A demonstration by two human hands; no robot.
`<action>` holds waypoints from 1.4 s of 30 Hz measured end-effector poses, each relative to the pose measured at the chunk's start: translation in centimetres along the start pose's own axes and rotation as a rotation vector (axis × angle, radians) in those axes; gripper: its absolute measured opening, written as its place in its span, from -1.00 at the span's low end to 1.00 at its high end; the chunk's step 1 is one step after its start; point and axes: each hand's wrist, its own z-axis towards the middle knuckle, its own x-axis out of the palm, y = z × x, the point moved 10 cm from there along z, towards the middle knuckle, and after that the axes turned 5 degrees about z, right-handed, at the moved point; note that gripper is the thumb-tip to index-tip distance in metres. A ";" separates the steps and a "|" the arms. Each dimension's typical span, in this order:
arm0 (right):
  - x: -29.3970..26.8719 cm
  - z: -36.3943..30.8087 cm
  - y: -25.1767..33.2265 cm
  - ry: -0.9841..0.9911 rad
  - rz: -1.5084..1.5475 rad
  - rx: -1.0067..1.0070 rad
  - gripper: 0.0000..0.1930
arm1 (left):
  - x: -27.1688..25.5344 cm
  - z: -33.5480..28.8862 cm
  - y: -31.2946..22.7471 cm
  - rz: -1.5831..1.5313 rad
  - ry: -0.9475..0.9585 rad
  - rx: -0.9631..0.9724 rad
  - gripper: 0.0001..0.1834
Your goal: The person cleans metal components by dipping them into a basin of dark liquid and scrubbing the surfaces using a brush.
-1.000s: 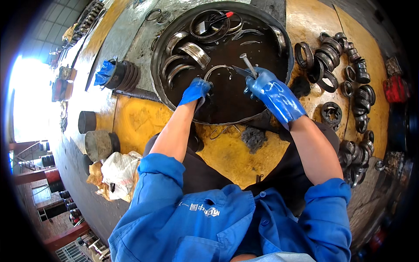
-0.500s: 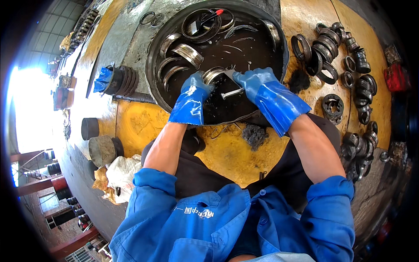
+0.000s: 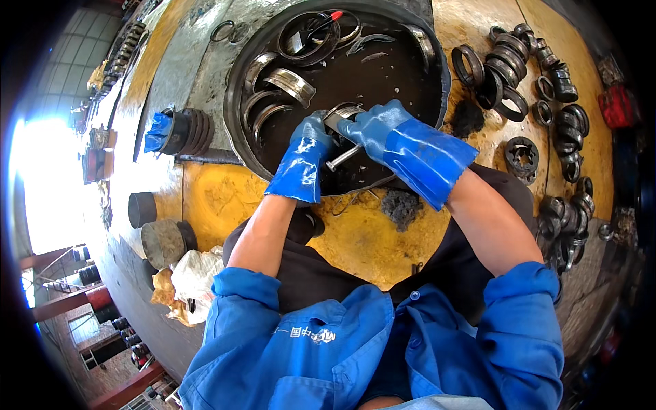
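Observation:
Both my hands wear blue rubber gloves over a wide round basin of dark, oily liquid. In my left hand is a shiny metal ring, gripped at its left side and tilted. My right hand grips a scraper; its flat blade lies against the ring and its metal handle sticks out below the fist. Left of the ring, several metal rings stand partly in the liquid. A brush with a red-tipped handle rests across a larger dark ring at the far side.
Right of the basin, rows of greasy rings and a notched round part lie on yellow sheeting. Dark fibrous wads sit by the basin. At left are stacked black rings, short cylinders and a white bag.
My right hand has moved left toward my left hand, bringing the scraper's blade across the ring. The handle end has shifted left and down. The view has shifted slightly.

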 end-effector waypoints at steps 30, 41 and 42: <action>-2.1 0.2 -5.6 -0.282 0.025 -0.163 -0.67 | 0.3 -3.1 -2.7 0.063 -0.020 0.018 -0.34; -0.5 0.6 -10.8 -0.098 0.071 0.142 -0.69 | 0.3 -3.3 -2.8 -0.039 0.022 0.029 -0.36; -1.0 0.6 -10.3 -0.102 0.073 0.138 -0.69 | 0.2 -3.3 -2.5 -0.057 0.008 0.045 -0.36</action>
